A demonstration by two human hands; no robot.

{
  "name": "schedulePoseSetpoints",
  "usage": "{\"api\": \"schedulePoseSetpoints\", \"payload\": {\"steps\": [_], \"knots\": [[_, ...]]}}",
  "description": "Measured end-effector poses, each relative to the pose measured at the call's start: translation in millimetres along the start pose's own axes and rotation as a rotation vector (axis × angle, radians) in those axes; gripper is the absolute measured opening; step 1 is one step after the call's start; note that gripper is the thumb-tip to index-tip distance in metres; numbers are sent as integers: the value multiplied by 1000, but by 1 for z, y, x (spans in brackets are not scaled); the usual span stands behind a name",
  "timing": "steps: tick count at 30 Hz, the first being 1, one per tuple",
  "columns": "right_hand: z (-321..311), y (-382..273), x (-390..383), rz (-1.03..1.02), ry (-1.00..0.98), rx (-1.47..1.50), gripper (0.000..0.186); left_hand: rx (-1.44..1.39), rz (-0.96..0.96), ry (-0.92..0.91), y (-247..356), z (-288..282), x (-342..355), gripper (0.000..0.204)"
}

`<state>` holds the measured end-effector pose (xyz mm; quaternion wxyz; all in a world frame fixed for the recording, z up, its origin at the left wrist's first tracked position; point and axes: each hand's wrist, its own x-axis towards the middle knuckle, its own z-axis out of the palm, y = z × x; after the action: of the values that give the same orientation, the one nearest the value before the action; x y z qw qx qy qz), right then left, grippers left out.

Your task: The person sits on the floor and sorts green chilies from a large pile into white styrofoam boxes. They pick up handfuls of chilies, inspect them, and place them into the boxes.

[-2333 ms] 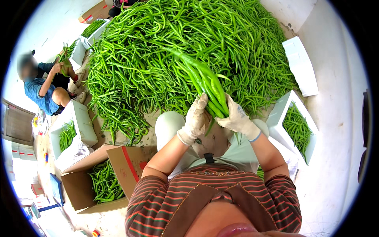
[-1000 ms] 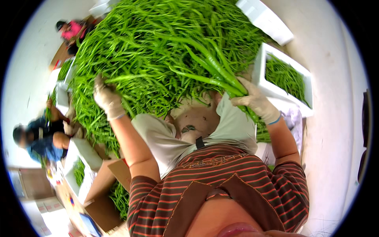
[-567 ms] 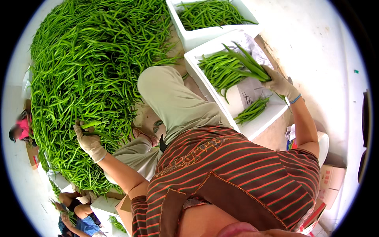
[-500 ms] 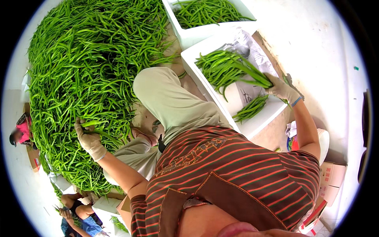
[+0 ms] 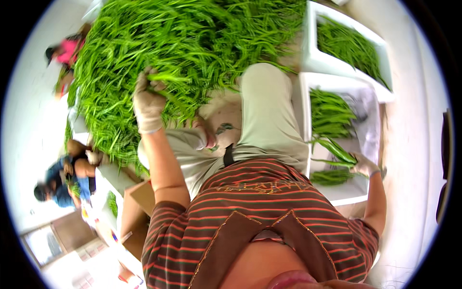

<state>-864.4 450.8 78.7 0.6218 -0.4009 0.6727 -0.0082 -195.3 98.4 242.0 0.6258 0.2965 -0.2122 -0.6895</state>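
Observation:
My left hand [image 5: 148, 107], in a pale glove, is closed on a long green chili pepper [image 5: 169, 77] at the edge of a large heap of green chili peppers [image 5: 159, 41]. A second pepper seems to stick out below that hand, blurred. On the right, my gloved right hand [image 5: 365, 164] grips a small bunch of chili peppers [image 5: 338, 151] by one end. That bunch hangs over a white foam box [image 5: 341, 197], between a larger laid bundle [image 5: 331, 111] and a smaller one [image 5: 332, 177] inside it. Printed paper [image 5: 369, 111] lines the box.
Another white foam box [image 5: 311, 33] filled with peppers stands beyond the first. My bent knees lie between heap and boxes. At left, two people [image 5: 62, 180] [image 5: 67, 50] sit by the heap. A cardboard box [image 5: 137, 200] and a white box are beside my left elbow.
The whole view has swung, shifting the heap and boxes rightward. My right hand has drawn its bunch toward the near end of the box. The left hand still holds its pepper by the heap.

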Motion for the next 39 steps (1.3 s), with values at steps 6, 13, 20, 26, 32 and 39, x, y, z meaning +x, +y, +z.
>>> {"api": "schedulePoseSetpoints", "payload": {"steps": [6,13,20,26,32,39], "knots": [[-28,-1,41,-45,-49,267,93,3,-28,-1,-9,0,-1,29],[-20,31,112,95,697,-594,67,-35,-176,-33,-23,-20,-14,28],[60,35,134,203,759,119,25,35,-165,-49,-27,-38,-4,28],[109,49,189,352,683,956,20,51,-161,-10,-28,-46,-10,36],[103,100,229,1044,1198,1243,58,73,-158,-62,-32,-29,-16,27],[49,58,245,75,826,1765,40,84,-147,4,-25,-47,-27,30]]}}
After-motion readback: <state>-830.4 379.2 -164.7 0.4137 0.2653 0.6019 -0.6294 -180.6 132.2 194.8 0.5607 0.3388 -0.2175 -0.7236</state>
